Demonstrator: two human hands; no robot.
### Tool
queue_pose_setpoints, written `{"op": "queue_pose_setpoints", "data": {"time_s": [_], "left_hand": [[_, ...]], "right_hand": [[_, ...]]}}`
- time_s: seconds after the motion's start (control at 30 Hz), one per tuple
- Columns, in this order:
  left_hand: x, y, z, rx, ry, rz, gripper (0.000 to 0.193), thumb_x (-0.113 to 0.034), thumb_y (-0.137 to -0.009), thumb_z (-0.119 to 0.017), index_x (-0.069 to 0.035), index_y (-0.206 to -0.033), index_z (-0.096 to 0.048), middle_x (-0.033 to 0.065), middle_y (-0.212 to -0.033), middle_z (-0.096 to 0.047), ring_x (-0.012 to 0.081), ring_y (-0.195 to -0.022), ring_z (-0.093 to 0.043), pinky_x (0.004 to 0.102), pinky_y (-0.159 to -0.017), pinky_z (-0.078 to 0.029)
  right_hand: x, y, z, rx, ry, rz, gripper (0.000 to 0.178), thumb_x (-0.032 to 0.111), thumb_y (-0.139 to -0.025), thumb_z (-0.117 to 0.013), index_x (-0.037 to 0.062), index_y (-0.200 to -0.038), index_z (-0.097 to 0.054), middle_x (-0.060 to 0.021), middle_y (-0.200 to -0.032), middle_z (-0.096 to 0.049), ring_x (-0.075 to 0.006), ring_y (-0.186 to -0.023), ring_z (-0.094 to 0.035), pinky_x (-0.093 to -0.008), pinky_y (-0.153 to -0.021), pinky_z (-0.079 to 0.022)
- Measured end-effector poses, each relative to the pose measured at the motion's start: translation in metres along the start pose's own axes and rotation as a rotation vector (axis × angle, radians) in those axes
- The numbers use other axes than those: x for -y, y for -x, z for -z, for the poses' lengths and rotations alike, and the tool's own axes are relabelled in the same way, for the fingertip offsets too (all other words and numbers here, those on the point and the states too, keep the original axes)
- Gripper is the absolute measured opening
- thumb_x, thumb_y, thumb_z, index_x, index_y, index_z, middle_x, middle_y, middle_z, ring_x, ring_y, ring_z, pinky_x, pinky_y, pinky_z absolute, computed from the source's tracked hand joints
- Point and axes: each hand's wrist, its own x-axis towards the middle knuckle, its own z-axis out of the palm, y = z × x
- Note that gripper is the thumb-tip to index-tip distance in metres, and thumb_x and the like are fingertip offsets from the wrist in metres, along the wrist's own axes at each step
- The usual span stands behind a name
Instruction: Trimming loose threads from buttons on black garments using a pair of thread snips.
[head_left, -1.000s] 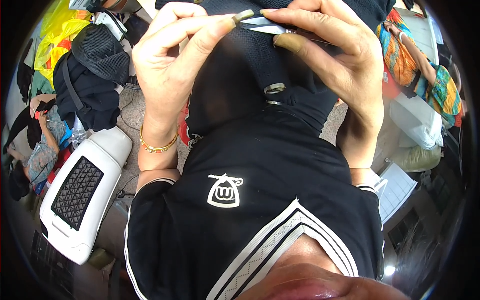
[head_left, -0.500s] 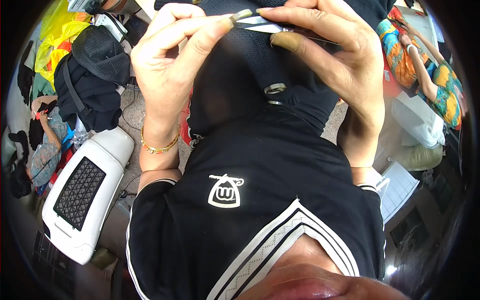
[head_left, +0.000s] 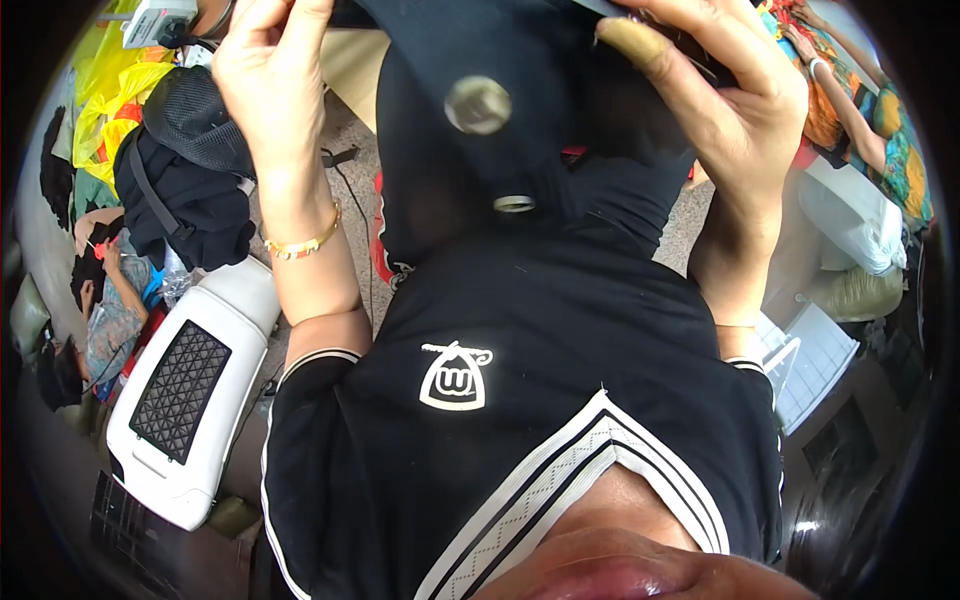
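My left hand [head_left: 275,75] is at the top edge with fingers bent together at the border of a dark fabric piece [head_left: 430,30]. The fingertips are cut off by the frame. My right hand [head_left: 720,85] is closed around small scissors [head_left: 603,8], of which only a bit of blade shows at the top edge. A tan covering [head_left: 635,42] wraps its thumb tip. Between the hands the dark fabric hangs over my lap, with a blurred pale round piece [head_left: 478,105] on it. Below lies a pale oval ring [head_left: 514,203].
On the left are a white plastic seat-like thing [head_left: 200,390] with a black mesh panel, a black bag [head_left: 180,200], a black mesh item [head_left: 200,115] and yellow plastic bags [head_left: 125,90]. People sit at both sides. A white sack [head_left: 850,215] stands to the right.
My hands have moved apart and up toward the top edge. The scissor blades have left the pale loop pinched by my left hand. The dark fabric has shifted and blurred.
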Motion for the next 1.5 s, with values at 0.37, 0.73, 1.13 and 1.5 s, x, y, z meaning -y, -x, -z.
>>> {"op": "queue_pose_setpoints", "data": {"time_s": [0.37,0.73,1.13,1.5], "left_hand": [[0.018,0.023,0.004,0.072,0.079,0.233,0.022,0.000,-0.093,-0.065,0.004,-0.114,-0.067,0.0109,-0.107,-0.070,0.0137,-0.093,-0.066,0.0246,-0.088,-0.052],[-0.084,0.036,0.006,0.566,-0.384,-0.306,0.043,-0.008,-0.061,-0.088,-0.007,-0.102,-0.078,0.0047,-0.095,-0.057,0.0123,-0.078,-0.058,0.0232,-0.062,-0.046],[-0.072,0.034,0.007,0.585,-0.319,-0.402,0.036,-0.006,-0.067,-0.084,-0.005,-0.103,-0.077,0.0039,-0.092,-0.054,0.0108,-0.069,-0.054,0.0222,-0.059,-0.043],[-0.063,0.059,-0.012,0.240,-0.010,0.001,0.013,-0.002,-0.087,-0.072,-0.001,-0.098,-0.077,0.0026,-0.085,-0.062,0.0078,-0.077,-0.056,0.0186,-0.067,-0.044]], "right_hand": [[0.010,0.009,-0.001,0.040,0.051,-0.152,0.033,-0.003,-0.069,-0.079,0.0000,-0.102,-0.074,-0.0082,-0.081,-0.065,-0.0168,-0.070,-0.061,-0.0252,-0.061,-0.045],[-0.002,0.011,-0.005,-0.015,0.059,-0.052,0.035,-0.001,-0.069,-0.080,0.0007,-0.103,-0.074,-0.0078,-0.083,-0.066,-0.0145,-0.067,-0.060,-0.0237,-0.058,-0.045],[-0.008,0.014,-0.007,-0.028,0.011,-0.073,0.033,-0.002,-0.072,-0.079,0.0010,-0.105,-0.074,-0.0072,-0.083,-0.066,-0.0134,-0.069,-0.059,-0.0231,-0.060,-0.045],[-0.008,0.029,-0.005,0.158,-0.096,0.023,0.037,-0.004,-0.073,-0.077,-0.0030,-0.110,-0.072,-0.0114,-0.094,-0.064,-0.0175,-0.081,-0.062,-0.0246,-0.070,-0.049]]}}
